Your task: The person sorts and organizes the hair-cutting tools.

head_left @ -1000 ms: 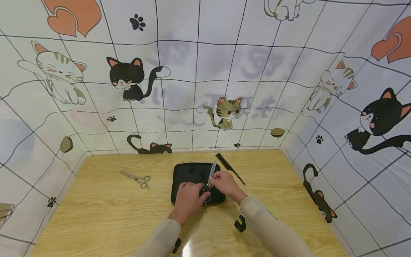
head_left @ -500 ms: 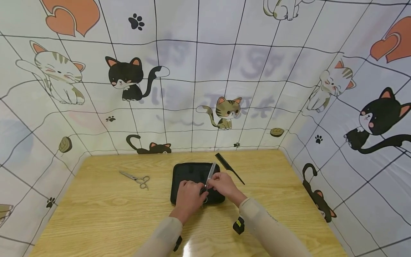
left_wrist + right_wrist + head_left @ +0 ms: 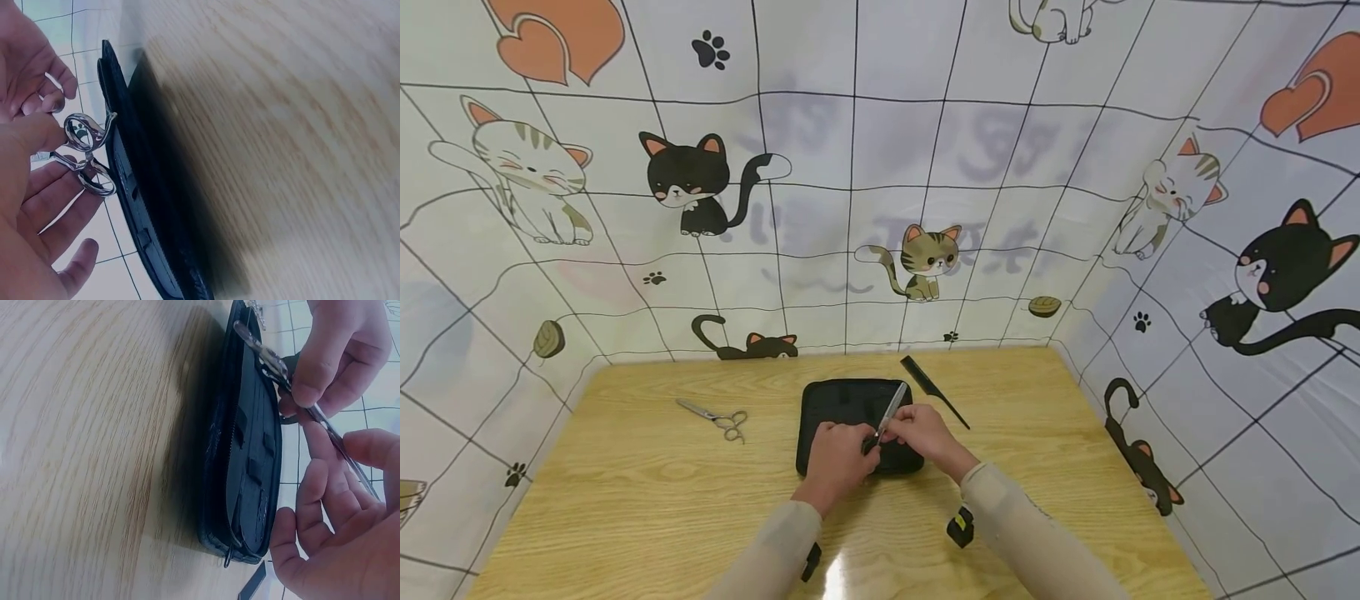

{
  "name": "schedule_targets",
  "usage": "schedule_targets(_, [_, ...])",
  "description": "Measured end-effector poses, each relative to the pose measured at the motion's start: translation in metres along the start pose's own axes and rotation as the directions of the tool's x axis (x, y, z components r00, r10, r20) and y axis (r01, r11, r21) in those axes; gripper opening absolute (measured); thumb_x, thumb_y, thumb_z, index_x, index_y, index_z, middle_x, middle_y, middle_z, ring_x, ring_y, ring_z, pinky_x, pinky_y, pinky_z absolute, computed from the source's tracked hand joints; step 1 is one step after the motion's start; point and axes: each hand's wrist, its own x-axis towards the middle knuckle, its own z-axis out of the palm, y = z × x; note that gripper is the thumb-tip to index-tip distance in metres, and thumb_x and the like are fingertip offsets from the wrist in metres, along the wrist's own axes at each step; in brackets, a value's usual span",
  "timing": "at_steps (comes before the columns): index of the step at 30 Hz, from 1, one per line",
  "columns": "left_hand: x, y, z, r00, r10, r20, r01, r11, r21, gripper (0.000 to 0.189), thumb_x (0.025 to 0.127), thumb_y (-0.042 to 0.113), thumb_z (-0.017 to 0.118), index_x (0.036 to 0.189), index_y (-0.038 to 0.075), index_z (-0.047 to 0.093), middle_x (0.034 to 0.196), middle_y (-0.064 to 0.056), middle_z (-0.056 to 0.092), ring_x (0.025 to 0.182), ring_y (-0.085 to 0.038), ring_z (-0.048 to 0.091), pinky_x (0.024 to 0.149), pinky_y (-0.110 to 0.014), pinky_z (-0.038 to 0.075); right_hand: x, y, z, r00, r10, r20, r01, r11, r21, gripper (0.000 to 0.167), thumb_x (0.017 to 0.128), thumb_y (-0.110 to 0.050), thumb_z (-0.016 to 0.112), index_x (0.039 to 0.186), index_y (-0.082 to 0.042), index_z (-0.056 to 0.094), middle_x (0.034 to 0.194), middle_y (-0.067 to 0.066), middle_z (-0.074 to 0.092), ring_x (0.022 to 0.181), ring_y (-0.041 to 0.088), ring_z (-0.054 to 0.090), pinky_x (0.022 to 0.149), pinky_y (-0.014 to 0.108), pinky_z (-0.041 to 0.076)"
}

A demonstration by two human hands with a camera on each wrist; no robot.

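Both my hands hold one pair of silver scissors [image 3: 892, 403] above an open black zip case [image 3: 822, 412]. My left hand [image 3: 837, 457] pinches it close to the finger rings, which show clearly as shiny scissors handles [image 3: 92, 161] in the left wrist view. Between thumb and fingertips, my right hand [image 3: 927, 428] grips the long shank further up. The blade end points away and slightly right. Elastic loops [image 3: 256, 469] line the inside of the case in the right wrist view. In the head view the left hand hides the rings.
A second pair of silver scissors [image 3: 711, 415] lies on the wooden table [image 3: 647, 500] to the left. Behind the case on the right is a black tail comb [image 3: 925, 379]. Cat-print cloth [image 3: 820, 167] closes off the back and sides.
The scissors have tilted, their blade end leaning more to the right. Their rings, visible below the left hand before, are now hidden behind it. Case, comb and second scissors stay put.
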Motion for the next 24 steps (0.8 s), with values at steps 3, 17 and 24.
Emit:
schedule_targets(3, [0.001,-0.003,-0.003,1.0,-0.001,0.015,0.001,1.0,-0.026,0.023,0.086,0.036,0.071,0.102,0.019,0.074,0.049,0.013,0.053,0.053,-0.008,0.057,0.09,-0.046,0.051,0.0,0.001,-0.002,0.999,-0.019,0.035,0.019,1.0,-0.016,0.022,0.096,-0.022,0.061,0.1,-0.002,0.071,0.092,0.013,0.076,0.095,0.03,0.069,0.085,0.043,0.056])
schedule_targets(17, [0.004,-0.028,-0.012,0.998,-0.04,0.054,0.039,0.999,0.033,0.018,0.083,0.035,0.072,0.097,0.022,0.073,0.068,0.01,0.069,0.062,-0.011,0.061,0.089,-0.048,0.049,-0.004,0.02,-0.016,0.951,-0.305,0.056,0.272,0.736,-0.62,0.028,0.088,-0.018,0.072,0.115,-0.01,0.069,0.11,0.005,0.07,0.095,0.02,0.066,0.084,0.039,0.054])
schedule_targets(24, [0.006,-0.043,-0.02,0.996,-0.062,0.072,0.057,0.996,0.067,0.015,0.084,0.034,0.07,0.094,0.023,0.073,0.065,0.012,0.065,0.058,-0.01,0.055,0.09,-0.049,0.049,-0.006,0.027,-0.017,0.954,-0.293,0.058,0.23,0.597,-0.769,0.059,0.084,-0.029,0.077,0.135,-0.011,0.055,0.137,0.013,0.056,0.126,0.035,0.053,0.104,0.057,0.041])
